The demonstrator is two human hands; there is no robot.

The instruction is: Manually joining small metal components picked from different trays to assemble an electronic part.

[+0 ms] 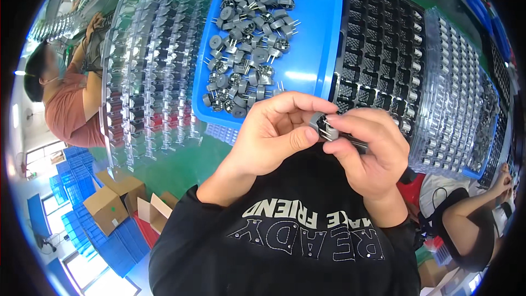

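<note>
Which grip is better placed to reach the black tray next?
Probably the right grip: it sits nearer the black tray, while the left grip lies by the blue tray. Both are busy with grey pinned hardware.

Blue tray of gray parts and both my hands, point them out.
Blue tray (311,33), head view, bare bottom.
Left hand (273,132), head view, middle of hand.
Right hand (377,152), head view, middle of hand.

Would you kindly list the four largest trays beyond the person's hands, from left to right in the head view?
Clear ridged tray → blue tray with grey round parts → black tray with rows of cells → clear tray of silvery parts.
</note>
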